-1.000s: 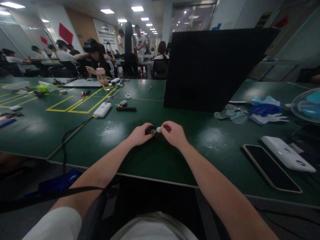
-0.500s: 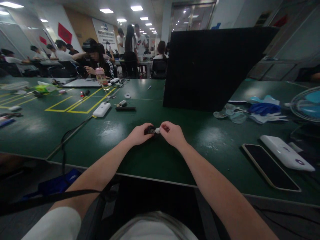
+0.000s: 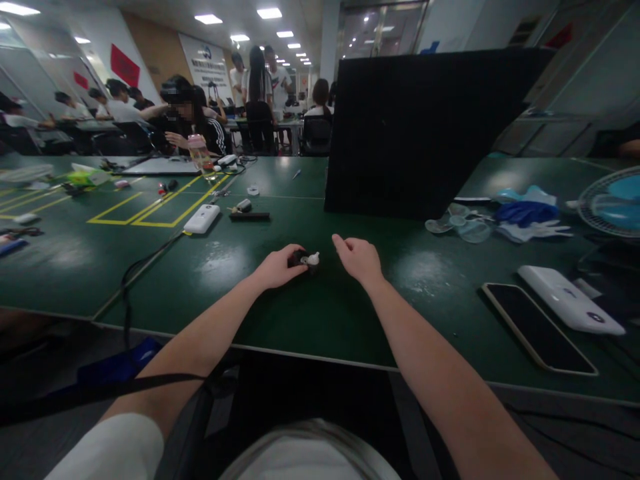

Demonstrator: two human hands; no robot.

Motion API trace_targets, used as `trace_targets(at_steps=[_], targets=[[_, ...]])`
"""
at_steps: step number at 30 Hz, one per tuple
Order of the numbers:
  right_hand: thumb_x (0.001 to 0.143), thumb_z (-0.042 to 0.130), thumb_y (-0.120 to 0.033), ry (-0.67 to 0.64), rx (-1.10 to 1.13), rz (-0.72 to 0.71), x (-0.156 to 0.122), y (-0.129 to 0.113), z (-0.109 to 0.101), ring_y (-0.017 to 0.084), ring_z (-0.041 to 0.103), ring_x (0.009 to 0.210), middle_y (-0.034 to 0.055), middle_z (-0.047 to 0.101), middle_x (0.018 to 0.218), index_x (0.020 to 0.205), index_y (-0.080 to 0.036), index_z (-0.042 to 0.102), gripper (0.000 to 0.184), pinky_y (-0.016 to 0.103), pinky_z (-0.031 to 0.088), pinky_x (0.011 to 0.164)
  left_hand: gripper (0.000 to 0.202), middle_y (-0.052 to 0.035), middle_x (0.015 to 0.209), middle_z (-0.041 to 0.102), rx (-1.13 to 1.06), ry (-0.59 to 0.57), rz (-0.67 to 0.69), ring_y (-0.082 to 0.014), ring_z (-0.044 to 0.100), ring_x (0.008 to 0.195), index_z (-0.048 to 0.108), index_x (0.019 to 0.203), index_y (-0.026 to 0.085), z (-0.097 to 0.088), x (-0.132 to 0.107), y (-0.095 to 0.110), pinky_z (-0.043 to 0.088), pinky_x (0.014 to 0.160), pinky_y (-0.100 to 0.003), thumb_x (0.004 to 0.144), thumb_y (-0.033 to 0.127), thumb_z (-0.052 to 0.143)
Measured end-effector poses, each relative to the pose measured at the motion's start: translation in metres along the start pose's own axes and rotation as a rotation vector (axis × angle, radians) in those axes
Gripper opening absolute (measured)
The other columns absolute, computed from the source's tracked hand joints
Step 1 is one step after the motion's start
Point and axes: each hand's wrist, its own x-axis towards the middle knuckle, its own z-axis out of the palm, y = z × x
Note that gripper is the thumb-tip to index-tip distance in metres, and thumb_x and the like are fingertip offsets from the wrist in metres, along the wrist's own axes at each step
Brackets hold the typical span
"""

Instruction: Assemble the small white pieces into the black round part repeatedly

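Observation:
Above the green table [image 3: 280, 313], my left hand [image 3: 277, 268] is closed around a small dark object [image 3: 297, 257], pinched between thumb and fingers. A small white piece [image 3: 313, 258] sticks out from its right side. The object's exact kind is too small to tell, and the fingers hide part of it. To the right, apart from it, my right hand [image 3: 361, 259] is raised with its fingers curled in and pressed together. Nothing shows in its grip.
A large black panel [image 3: 415, 133] stands ahead. On the right lie a phone [image 3: 540, 329], a white device [image 3: 570, 299], gloves [image 3: 527, 212] and a fan [image 3: 613, 200]. Leftward are another white device [image 3: 202, 219], a black bar [image 3: 250, 216] and a bottle [image 3: 201, 157]. People sit beyond.
My right hand has let go of the white piece and moved away to the right. The white piece stays at the dark object in my left hand, now tilted upward.

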Motion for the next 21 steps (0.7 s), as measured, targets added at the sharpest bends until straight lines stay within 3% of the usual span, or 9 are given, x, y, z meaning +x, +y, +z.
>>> trace_targets(at_steps=[2, 5, 10, 13, 16, 21], targets=[[0.097, 0.044, -0.063, -0.067, -0.062, 0.093, 0.006, 0.009, 0.001, 0.017, 0.059, 0.055, 0.0062, 0.066, 0.068, 0.073, -0.02, 0.065, 0.054, 0.031, 0.046, 0.051, 0.051, -0.0068, 0.116, 0.072, 0.002, -0.011, 0.0, -0.0261, 0.069, 0.104, 0.058, 0.132, 0.027, -0.001, 0.0, 0.0, 0.055, 0.092, -0.043, 0.085, 0.043, 0.069], [0.091, 0.06, -0.057, -0.168, -0.165, 0.104, 0.012, 0.017, 0.006, 0.019, 0.063, 0.058, 0.0069, 0.069, 0.073, 0.077, -0.021, 0.068, 0.039, 0.032, 0.049, 0.051, 0.05, -0.0064, 0.116, 0.071, -0.012, -0.015, 0.006, -0.026, 0.069, 0.104, 0.057, 0.132, 0.027, 0.0, 0.0, 0.0, 0.054, 0.093, -0.043, 0.085, 0.043, 0.068], [0.091, 0.059, -0.059, -0.223, -0.213, 0.111, 0.013, 0.018, 0.009, 0.019, 0.066, 0.067, 0.0068, 0.073, 0.083, 0.089, -0.021, 0.072, 0.039, 0.032, 0.053, 0.056, 0.045, -0.0085, 0.124, 0.066, 0.033, 0.026, 0.094, -0.0265, 0.064, 0.116, 0.061, 0.125, 0.024, -0.004, 0.001, -0.002, 0.051, 0.101, -0.044, 0.084, 0.042, 0.068], [0.092, 0.057, -0.06, -0.245, -0.232, 0.121, 0.011, 0.019, 0.006, 0.02, 0.068, 0.075, 0.0067, 0.074, 0.092, 0.096, -0.022, 0.072, 0.041, 0.032, 0.054, 0.061, 0.043, -0.0108, 0.14, 0.055, 0.135, 0.17, 0.116, -0.0287, 0.052, 0.134, 0.064, 0.117, 0.022, -0.023, -0.002, -0.018, 0.045, 0.111, -0.043, 0.078, 0.035, 0.072], [0.092, 0.056, -0.063, -0.27, -0.232, 0.101, 0.01, 0.02, 0.004, 0.02, 0.067, 0.077, 0.0067, 0.074, 0.094, 0.099, -0.022, 0.072, 0.044, 0.033, 0.054, 0.064, 0.047, -0.012, 0.142, 0.053, 0.262, 0.316, 0.017, -0.03, 0.054, 0.131, 0.059, 0.121, 0.021, -0.052, -0.013, -0.047, 0.046, 0.11, -0.046, 0.075, 0.026, 0.07], [0.09, 0.049, -0.073, -0.292, -0.194, 0.119, 0.01, 0.018, 0.008, 0.02, 0.066, 0.07, 0.0083, 0.072, 0.088, 0.094, -0.021, 0.07, 0.056, 0.034, 0.053, 0.061, 0.047, -0.0123, 0.135, 0.059, 0.589, 0.239, 0.064, -0.0335, 0.054, 0.126, 0.062, 0.123, 0.022, -0.092, -0.038, -0.086, 0.041, 0.111, -0.05, 0.076, 0.016, 0.064]])
